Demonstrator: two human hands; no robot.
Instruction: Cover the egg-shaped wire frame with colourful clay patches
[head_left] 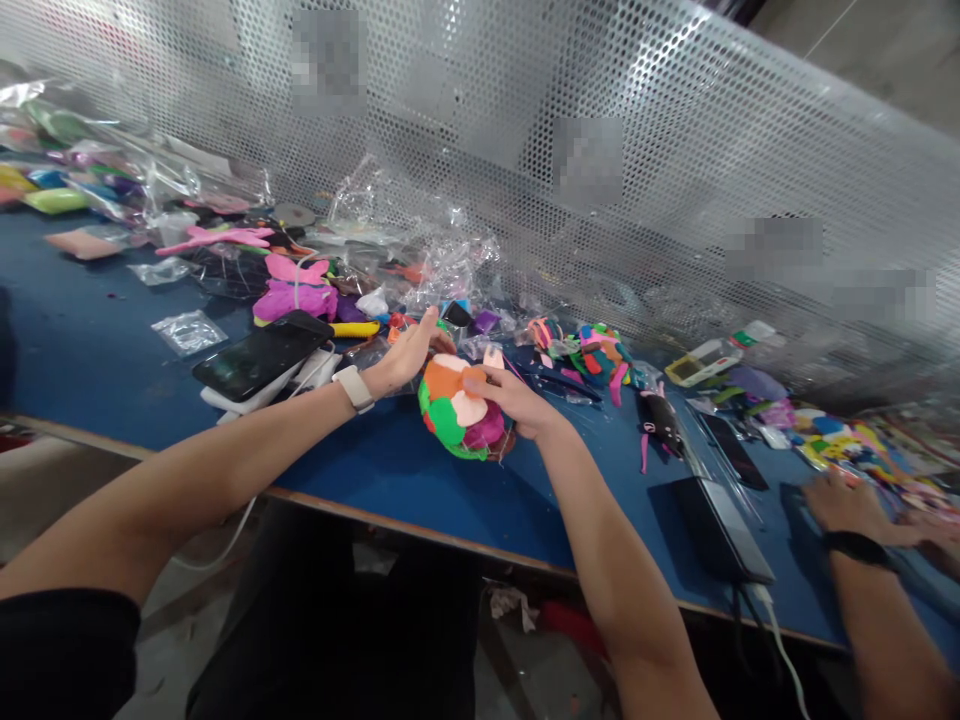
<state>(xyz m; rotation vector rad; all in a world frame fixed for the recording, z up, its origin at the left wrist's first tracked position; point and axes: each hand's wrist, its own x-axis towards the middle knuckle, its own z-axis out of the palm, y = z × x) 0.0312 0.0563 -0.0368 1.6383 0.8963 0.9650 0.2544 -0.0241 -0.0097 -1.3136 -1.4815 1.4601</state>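
Observation:
A round ball covered in flattened patches of coloured modelling clay (450, 415), in orange, green, peach, purple and brown, is at the front middle of the blue table. My right hand (517, 398) grips its right side, with the thumb on an orange patch near the top. Beside the ball's upper left is my left hand (409, 358), its fingers stretched out and the palm turned toward the ball. Whether the left fingers touch it is hard to tell. The underside of the ball is hidden.
Left of me lie a black phone (262, 355), a yellow-handled tool (355, 329) and a pink-purple clay figure (296, 290). A second patchwork clay ball (600, 350) sits at the back. At right are a black box (720, 528) and a co-worker's hand (851, 505). A perforated metal screen (480, 120) borders the table.

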